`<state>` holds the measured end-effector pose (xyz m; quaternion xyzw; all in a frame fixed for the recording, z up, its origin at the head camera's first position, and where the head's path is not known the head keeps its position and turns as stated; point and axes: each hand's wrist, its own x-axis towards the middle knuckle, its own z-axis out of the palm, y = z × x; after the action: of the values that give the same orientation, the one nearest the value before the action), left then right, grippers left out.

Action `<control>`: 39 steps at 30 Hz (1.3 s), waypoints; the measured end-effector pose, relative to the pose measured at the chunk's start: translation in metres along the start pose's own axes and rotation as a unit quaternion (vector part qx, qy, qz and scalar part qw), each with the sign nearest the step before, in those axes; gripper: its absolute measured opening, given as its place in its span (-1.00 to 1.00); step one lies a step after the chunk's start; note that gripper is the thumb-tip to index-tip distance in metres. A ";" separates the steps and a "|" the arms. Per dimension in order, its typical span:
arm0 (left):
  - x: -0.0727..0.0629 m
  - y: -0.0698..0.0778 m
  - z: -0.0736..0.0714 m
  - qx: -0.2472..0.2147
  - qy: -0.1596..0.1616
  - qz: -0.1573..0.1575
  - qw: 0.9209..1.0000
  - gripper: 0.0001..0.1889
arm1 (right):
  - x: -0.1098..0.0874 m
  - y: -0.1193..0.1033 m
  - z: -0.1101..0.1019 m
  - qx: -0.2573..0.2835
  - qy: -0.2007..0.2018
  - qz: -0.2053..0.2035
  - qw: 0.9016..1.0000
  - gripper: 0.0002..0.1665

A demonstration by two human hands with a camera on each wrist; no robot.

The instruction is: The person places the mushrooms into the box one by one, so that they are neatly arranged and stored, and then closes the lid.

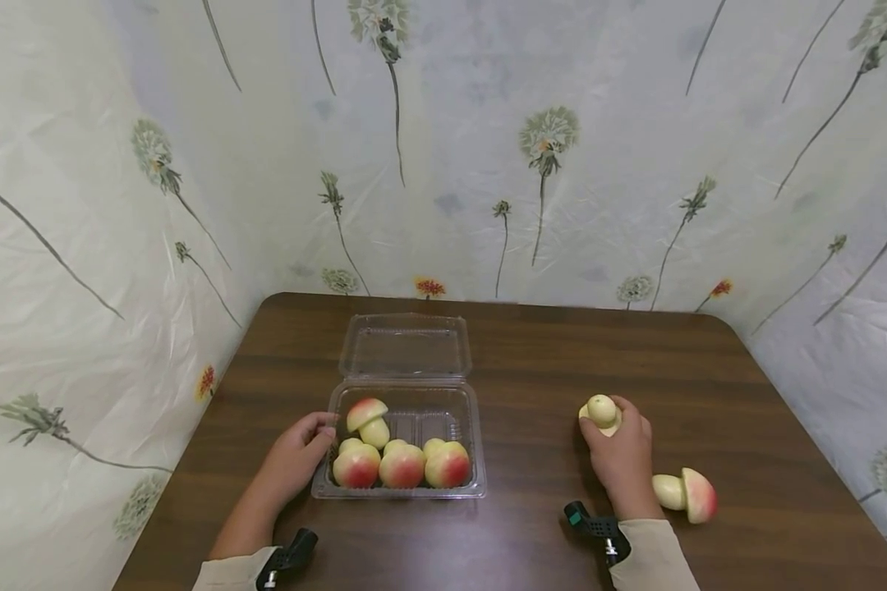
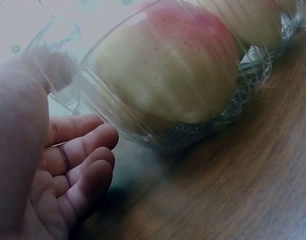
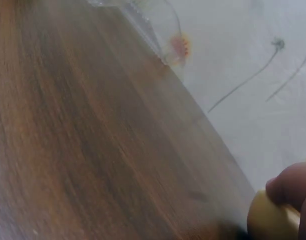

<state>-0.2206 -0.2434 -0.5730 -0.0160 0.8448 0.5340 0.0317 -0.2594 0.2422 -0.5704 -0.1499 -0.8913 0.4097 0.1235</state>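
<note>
A clear plastic clamshell box lies with its lid folded back. Inside are several mushroom-shaped pieces, with red-and-yellow caps and pale stems; three line the front, and one mushroom leans at the back left. My left hand pinches the box's left rim between thumb and fingers, its lower fingers loosely bent beside the wall. Farther right, my right hand grips a mushroom with its pale stem end facing up. Only a yellowish edge of this mushroom shows in the right wrist view.
Another mushroom lies on its side on the table, just right of my right wrist. The dark wooden table meets a flower-printed sheet at the back and sides. Black wrist mounts sit at both cuffs.
</note>
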 end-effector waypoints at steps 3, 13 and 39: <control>0.000 -0.001 0.001 0.003 0.002 -0.001 1.000 -0.67 | 0.000 0.000 -0.001 -0.005 -0.011 0.003 1.000 -0.12; 0.001 -0.002 0.002 0.009 0.005 0.000 1.000 -0.68 | 0.001 0.002 -0.002 0.016 -0.033 0.000 0.999 -0.07; 0.001 -0.002 0.001 0.018 0.007 0.005 1.000 -0.69 | -0.005 -0.016 0.006 0.446 -0.151 0.038 0.881 -0.34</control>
<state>-0.2214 -0.2436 -0.5748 -0.0148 0.8545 0.5187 0.0234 -0.2593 0.2260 -0.5626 -0.0488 -0.6155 0.7862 0.0258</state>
